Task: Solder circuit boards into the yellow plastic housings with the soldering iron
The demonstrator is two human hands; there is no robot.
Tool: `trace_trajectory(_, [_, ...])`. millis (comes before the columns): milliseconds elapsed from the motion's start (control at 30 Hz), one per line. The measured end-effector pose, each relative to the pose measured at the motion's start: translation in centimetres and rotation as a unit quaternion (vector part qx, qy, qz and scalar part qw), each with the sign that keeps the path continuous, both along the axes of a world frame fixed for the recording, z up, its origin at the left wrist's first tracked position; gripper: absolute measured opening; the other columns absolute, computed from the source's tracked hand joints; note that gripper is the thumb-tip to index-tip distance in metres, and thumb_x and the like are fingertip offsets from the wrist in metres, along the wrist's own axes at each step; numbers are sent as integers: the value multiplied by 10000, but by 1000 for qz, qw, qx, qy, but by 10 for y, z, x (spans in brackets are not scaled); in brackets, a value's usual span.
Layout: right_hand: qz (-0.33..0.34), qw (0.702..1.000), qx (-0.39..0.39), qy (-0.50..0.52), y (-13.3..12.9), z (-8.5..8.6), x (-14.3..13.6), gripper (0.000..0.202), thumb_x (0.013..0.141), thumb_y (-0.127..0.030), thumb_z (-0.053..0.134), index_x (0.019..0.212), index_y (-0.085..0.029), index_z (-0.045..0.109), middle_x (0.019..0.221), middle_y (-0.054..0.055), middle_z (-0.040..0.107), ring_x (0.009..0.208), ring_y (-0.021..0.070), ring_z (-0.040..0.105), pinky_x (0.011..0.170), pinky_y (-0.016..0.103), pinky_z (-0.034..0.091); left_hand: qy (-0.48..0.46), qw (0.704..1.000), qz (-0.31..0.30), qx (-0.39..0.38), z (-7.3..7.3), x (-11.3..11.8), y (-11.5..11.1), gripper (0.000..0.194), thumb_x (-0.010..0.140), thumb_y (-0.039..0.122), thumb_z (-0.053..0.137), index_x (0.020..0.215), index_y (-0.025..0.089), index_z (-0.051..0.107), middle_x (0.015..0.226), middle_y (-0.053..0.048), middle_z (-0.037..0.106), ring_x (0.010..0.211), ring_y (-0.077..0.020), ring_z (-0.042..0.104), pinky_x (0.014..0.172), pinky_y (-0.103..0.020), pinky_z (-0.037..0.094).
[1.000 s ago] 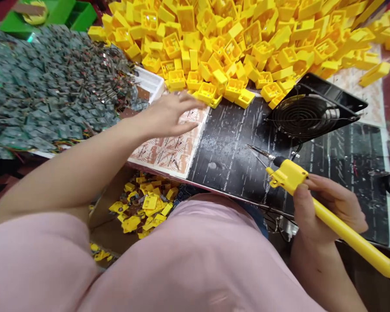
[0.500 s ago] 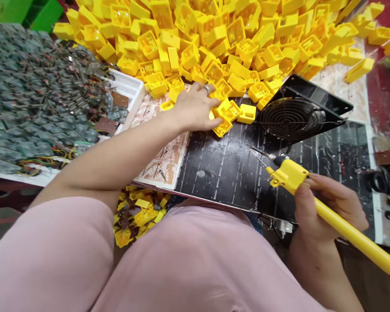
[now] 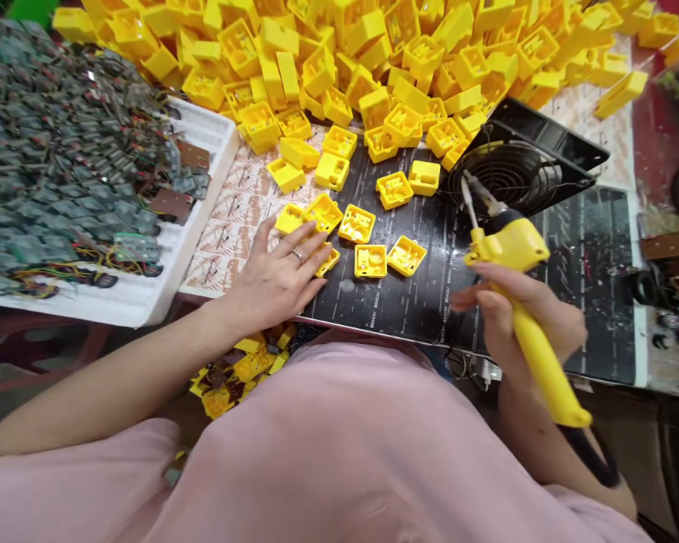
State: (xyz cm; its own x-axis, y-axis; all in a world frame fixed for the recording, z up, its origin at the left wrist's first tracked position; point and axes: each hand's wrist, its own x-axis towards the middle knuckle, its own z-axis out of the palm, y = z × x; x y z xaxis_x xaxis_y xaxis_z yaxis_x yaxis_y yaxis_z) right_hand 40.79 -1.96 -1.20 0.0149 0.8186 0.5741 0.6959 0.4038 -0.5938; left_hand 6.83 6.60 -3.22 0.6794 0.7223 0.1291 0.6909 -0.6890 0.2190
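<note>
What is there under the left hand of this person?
The left hand partly covers some yellow cases; their uncovered parts show around the fingertips. Whatever lies directly beneath the palm is hidden, so I cannot tell.

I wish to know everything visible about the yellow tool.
The yellow tool looks like a plastic soldering gun, with a long handle, black collar, two slim front rods, apparently metal, and a black cable at the rear end. The right hand grips it at a slant, rods pointing away from the person and overlapping the black fan in view; contact is unclear.
</note>
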Motion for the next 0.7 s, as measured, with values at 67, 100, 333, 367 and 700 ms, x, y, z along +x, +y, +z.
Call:
trace_trajectory(67, [53, 998, 5, -46, 12, -3, -5, 117, 1056, -282, 744, 1167, -306, 771, 1012, -28, 845, 847, 157, 832, 792, 245, 663, -1, 1000, 8, 12, -2, -1, -4, 447, 1112, 393, 454, 1516, 355, 643, 1616, 5, 678, 1547, -366, 571, 1329, -752, 302])
trace_trajectory(100, [72, 995, 8, -62, 21, -6, -7, 137, 1038, -281, 766, 1173, -305, 761, 1054, -17, 845, 911, 173, 837, 824, 259, 664, -10, 1000, 11, 23, -1, 1, -6, 444, 1106, 400, 480, 1514, 353, 646, 1638, 4, 661, 1543, -359, 576, 1316, -722, 333])
trace_trajectory(333, [76, 973, -50, -212, 55, -34, -14, 316, 1035, -355, 696, 1333, -263, 643, 1180, 52, 809, 967, 230, 800, 830, 320, 621, -34, 996, -42, 72, 9, 64, 4, 466, 1084, 260, 520, 1502, 134, 683, 1480, -171, 759, 1438, -365, 658, 1169, -586, 479])
trace_trajectory(367, [59, 973, -52, -216, 50, -35, -15, 292, 1056, -355, 665, 1330, -257, 643, 1174, 58, 808, 948, 230, 796, 799, 314, 603, -27, 996, -57, 66, 8, 69, 4, 443, 1086, 233, 513, 1471, 124, 705, 1433, -176, 781, 1422, -364, 669, 1170, -583, 480])
trace_trajectory(700, [51, 966, -18, -254, 14, -24, -13, 597, 920, -605, 869, 1357, -261, 650, 1166, 99, 795, 1027, 312, 760, 946, 432, 578, 5, 998, 59, 23, 15, 14, -3, 703, 1017, 546, 683, 1613, 186, 589, 1595, -187, 652, 1428, -407, 624, 1193, -566, 496])
